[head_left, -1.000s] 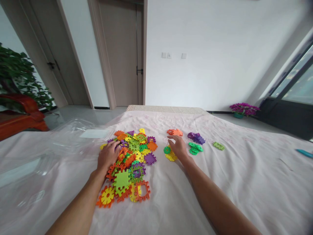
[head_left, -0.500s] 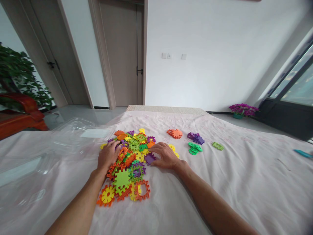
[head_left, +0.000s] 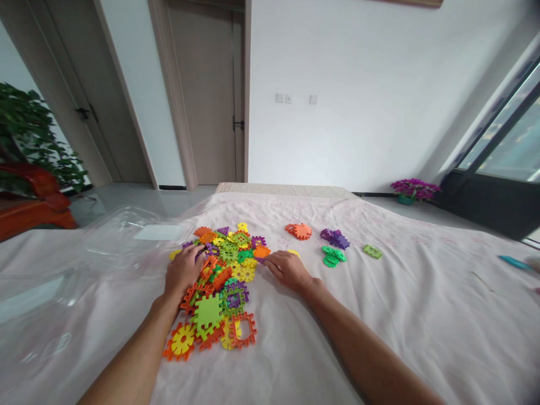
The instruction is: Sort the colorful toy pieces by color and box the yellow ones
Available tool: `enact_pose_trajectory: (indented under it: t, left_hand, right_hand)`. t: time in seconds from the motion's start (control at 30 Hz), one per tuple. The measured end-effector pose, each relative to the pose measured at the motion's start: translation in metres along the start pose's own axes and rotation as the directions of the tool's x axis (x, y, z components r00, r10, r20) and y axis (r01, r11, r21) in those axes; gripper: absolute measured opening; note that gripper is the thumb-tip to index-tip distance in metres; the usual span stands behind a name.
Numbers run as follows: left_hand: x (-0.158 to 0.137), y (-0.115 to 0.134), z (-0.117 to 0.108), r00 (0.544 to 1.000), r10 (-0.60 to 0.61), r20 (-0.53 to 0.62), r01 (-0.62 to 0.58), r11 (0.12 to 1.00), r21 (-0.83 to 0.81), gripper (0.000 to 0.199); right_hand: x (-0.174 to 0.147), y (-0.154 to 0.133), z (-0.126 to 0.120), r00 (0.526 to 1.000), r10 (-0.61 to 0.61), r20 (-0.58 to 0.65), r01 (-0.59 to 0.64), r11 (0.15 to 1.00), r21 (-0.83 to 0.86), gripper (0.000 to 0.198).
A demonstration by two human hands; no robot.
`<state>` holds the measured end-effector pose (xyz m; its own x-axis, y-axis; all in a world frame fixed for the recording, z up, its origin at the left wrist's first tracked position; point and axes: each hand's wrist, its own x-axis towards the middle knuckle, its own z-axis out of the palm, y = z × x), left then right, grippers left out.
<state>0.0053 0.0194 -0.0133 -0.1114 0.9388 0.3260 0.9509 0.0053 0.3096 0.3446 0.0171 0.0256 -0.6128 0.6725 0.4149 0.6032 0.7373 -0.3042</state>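
Note:
A mixed heap of flat, notched plastic building pieces (head_left: 208, 310) in several colours lies on the cloth before me. My left hand (head_left: 183, 271) rests on the heap's left edge, its fingers apart over purple and orange pieces; some fingertips are partly hidden. At the right edge of the heap, my right hand (head_left: 290, 269) pinches a purple building piece (head_left: 260, 260) between thumb and fingers, seen nearly edge-on. Yellow flower-shaped pieces (head_left: 243, 271) lie just left of that hand. Another yellow piece (head_left: 294, 253) peeks out behind its knuckles.
Beyond my right hand sit separate piles of orange (head_left: 302, 230), purple (head_left: 336, 238) and green pieces (head_left: 333, 256), plus one light green piece (head_left: 373, 251). Clear plastic containers (head_left: 122, 239) stand at left. A blue object (head_left: 515, 262) lies far right on the pale cloth (head_left: 405, 315).
My right hand has closed on the purple piece and tipped it up from lying flat. The left hand stays on the heap. The view has shifted slightly.

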Motion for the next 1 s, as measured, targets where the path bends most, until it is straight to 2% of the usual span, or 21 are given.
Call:
enact_pose_trajectory:
  t: [0.1, 0.17, 0.23, 0.3, 0.4, 0.5, 0.63, 0.77, 0.83, 0.9, 1.0]
  left_hand:
    - [0.0, 0.0, -0.001, 1.0, 0.001, -0.007, -0.001, 1.0, 0.0, 0.047]
    - [-0.001, 0.001, -0.002, 1.0, 0.009, -0.015, -0.009, 1.0, 0.0, 0.046]
    - [-0.001, 0.002, -0.002, 1.0, 0.017, -0.015, -0.017, 1.0, 0.002, 0.046]
    - [-0.001, 0.002, -0.002, 1.0, 0.013, -0.012, -0.013, 1.0, 0.003, 0.047]
    - [0.0, 0.001, -0.002, 1.0, 0.003, -0.008, -0.003, 1.0, -0.001, 0.049]
    - [0.0, 0.0, -0.001, 1.0, 0.007, -0.009, -0.007, 1.0, -0.011, 0.05]
    - [0.0, -0.001, 0.0, 1.0, 0.015, -0.019, -0.015, 1.0, -0.012, 0.049]
    - [0.001, -0.003, 0.002, 1.0, 0.016, -0.01, -0.016, 1.0, -0.007, 0.049]
    - [0.002, -0.004, 0.003, 1.0, 0.011, -0.005, -0.011, 1.0, -0.001, 0.049]
    - [0.002, -0.005, 0.004, 1.0, 0.009, -0.001, -0.009, 1.0, 0.004, 0.049]
    - [0.003, -0.006, 0.005, 1.0, 0.013, -0.001, -0.013, 1.0, 0.007, 0.049]
  right_hand:
    - [0.001, 0.015, -0.004, 0.975, 0.148, -0.164, -0.141, 0.989, 0.053, 0.038]
    - [0.001, 0.033, -0.012, 0.903, 0.283, -0.322, -0.264, 0.959, 0.102, 0.038]
    - [-0.003, 0.056, -0.025, 0.769, 0.429, -0.473, -0.417, 0.898, 0.136, 0.04]
    - [-0.012, 0.082, -0.04, 0.605, 0.547, -0.579, -0.559, 0.809, 0.179, 0.043]
    - [-0.034, 0.119, -0.062, 0.398, 0.666, -0.631, -0.683, 0.675, 0.281, 0.046]
    - [-0.056, 0.148, -0.074, 0.264, 0.73, -0.631, -0.717, 0.585, 0.377, 0.045]
    - [-0.071, 0.17, -0.074, 0.177, 0.846, -0.503, -0.636, 0.489, 0.598, 0.04]
    - [-0.078, 0.182, -0.068, 0.137, 0.901, -0.411, -0.536, 0.416, 0.734, 0.051]
    - [-0.082, 0.187, -0.067, 0.128, 0.886, -0.446, -0.591, 0.429, 0.683, 0.057]
    - [-0.085, 0.19, -0.067, 0.123, 0.829, -0.546, -0.688, 0.467, 0.556, 0.058]
    - [-0.088, 0.189, -0.069, 0.142, 0.75, -0.647, -0.777, 0.489, 0.396, 0.055]
